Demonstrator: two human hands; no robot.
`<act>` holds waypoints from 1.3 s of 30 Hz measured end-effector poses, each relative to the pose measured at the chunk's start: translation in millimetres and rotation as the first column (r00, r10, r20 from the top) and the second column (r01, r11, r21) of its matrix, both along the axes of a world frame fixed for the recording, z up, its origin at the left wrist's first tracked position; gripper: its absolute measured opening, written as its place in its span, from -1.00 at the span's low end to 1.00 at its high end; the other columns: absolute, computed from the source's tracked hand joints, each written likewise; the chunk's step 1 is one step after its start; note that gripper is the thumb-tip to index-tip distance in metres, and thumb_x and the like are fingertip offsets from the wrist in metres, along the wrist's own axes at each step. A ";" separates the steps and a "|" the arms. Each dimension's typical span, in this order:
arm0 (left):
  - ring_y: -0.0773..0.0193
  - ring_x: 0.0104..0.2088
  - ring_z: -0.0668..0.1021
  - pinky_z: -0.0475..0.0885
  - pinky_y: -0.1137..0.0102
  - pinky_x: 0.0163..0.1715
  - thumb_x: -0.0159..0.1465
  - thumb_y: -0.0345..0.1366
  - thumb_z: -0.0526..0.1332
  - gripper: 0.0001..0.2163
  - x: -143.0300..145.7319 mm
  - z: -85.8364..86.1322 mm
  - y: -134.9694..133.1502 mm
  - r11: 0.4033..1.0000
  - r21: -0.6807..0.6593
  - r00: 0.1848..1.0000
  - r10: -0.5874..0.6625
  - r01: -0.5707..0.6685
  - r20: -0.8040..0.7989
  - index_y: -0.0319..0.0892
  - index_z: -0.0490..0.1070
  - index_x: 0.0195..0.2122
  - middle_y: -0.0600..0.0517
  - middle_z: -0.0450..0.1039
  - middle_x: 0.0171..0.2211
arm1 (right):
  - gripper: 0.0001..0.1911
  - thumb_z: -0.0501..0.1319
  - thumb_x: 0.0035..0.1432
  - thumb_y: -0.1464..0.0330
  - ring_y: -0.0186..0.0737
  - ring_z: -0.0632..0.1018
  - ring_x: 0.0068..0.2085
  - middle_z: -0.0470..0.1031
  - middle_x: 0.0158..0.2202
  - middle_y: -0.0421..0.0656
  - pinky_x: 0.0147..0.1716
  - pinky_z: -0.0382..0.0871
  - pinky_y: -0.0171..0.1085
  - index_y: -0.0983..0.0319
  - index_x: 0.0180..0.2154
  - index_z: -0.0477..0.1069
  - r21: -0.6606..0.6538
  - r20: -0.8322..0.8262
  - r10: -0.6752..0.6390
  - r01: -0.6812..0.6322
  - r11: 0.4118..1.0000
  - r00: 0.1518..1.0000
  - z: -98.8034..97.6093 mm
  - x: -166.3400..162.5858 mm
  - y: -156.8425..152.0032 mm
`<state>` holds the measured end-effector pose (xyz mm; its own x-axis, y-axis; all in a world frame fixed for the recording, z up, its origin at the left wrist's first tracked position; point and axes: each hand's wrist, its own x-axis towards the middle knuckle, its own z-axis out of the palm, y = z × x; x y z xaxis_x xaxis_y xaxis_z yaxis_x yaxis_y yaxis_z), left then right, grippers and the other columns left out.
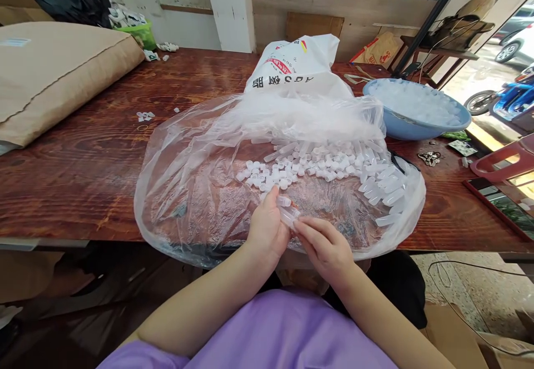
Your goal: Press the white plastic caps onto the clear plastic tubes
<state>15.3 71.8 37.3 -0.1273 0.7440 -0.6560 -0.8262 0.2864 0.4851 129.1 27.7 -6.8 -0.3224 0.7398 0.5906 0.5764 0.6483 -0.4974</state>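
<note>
My left hand point(270, 225) is closed around a few small translucent plastic tubes point(287, 213), which stick out to the right between thumb and fingers. The fingers of my right hand point(327, 246) pinch at the near end of one tube, touching it. Both hands are over a large clear plastic bag point(200, 202) spread on the table. Just beyond them lies a heap of small white caps point(273, 175). More translucent tubes point(381, 185) lie in a pile to the right, inside the bag's opening.
A blue basin point(417, 127) full of translucent pieces stands back right. Behind the bag is a printed white sack point(296, 68). A big brown paper sack point(67, 74) lies at the left of the wooden table point(95, 185). Keys point(429, 158) and a red-edged phone point(500, 205) lie right.
</note>
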 end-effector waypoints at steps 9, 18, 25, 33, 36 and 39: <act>0.44 -0.64 0.40 0.34 0.52 -0.54 0.20 -0.29 0.13 -0.84 -0.8 -5.8 -1.3 0.974 0.190 0.985 0.145 -0.126 -0.093 -0.20 0.24 -0.49 0.16 0.30 -0.64 | -0.63 -0.03 0.22 0.12 -0.24 0.50 -0.39 0.48 -0.35 -0.08 -0.43 0.38 -0.31 0.24 -0.27 0.38 -0.406 -0.020 -0.111 0.094 0.909 0.994 14.0 -10.3 4.2; 0.43 -0.62 0.42 0.35 0.51 -0.53 0.15 -0.22 0.14 -0.85 -4.6 -12.5 -3.0 0.969 0.234 0.971 0.134 -0.086 -0.198 -0.17 0.24 -0.46 0.16 0.31 -0.60 | -0.82 0.06 0.17 0.25 -0.24 0.49 -0.37 0.45 -0.36 -0.13 -0.39 0.38 -0.31 0.20 -0.23 0.29 -0.432 -0.099 -0.119 0.065 0.900 0.988 15.8 -19.0 2.8; 0.45 -0.62 0.40 0.34 0.53 -0.54 0.14 -0.21 0.14 -0.84 -8.3 -4.4 -4.8 0.959 0.273 0.964 0.143 -0.078 -0.224 -0.16 0.23 -0.49 0.17 0.29 -0.58 | -0.70 -0.14 0.26 0.25 -0.26 0.43 -0.44 0.39 -0.48 -0.16 -0.45 0.30 -0.32 0.19 -0.41 0.25 -0.497 -0.093 -0.128 0.066 0.865 0.987 17.5 -29.9 2.7; 0.46 -0.58 0.36 0.32 0.54 -0.53 0.15 -0.26 0.14 -0.82 -6.9 0.1 -15.6 0.908 0.418 0.977 0.078 0.011 -0.196 -0.16 0.18 -0.54 0.16 0.20 -0.58 | -0.70 -0.03 0.17 0.17 -0.34 0.30 -0.49 0.29 -0.53 -0.23 -0.50 0.19 -0.35 0.20 -0.51 0.18 -0.589 -0.225 0.000 -0.136 0.796 0.974 13.3 -32.0 -1.0; 0.48 -0.60 0.32 0.31 0.53 -0.54 0.12 -0.27 0.18 -0.80 -4.7 0.3 -17.5 0.904 0.428 0.979 0.090 -0.002 -0.185 -0.16 0.16 -0.55 0.17 0.17 -0.58 | -0.61 -0.01 0.11 0.08 -0.41 0.15 -0.59 0.11 -0.64 -0.31 -0.62 0.06 -0.38 0.20 -0.58 0.09 -0.717 -0.494 -0.079 -0.354 0.600 0.866 13.4 -35.8 -3.0; 0.48 -0.63 0.30 0.29 0.53 -0.57 0.11 -0.28 0.17 -0.80 -3.1 0.2 -18.2 0.905 0.426 0.977 0.086 0.006 -0.196 -0.16 0.15 -0.56 0.18 0.16 -0.60 | -0.54 0.05 0.01 0.01 -0.47 -0.01 -0.66 -0.09 -0.70 -0.38 -0.70 -0.12 -0.40 0.17 -0.64 -0.05 -0.730 -0.679 -0.269 -0.588 0.350 0.683 14.6 -41.0 -5.9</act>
<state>12.1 53.6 37.5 -0.2605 0.9358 -0.2377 -0.7015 -0.0143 0.7125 88.2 21.8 7.8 -0.3986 0.8755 -0.2732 -0.2034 -0.3749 -0.9045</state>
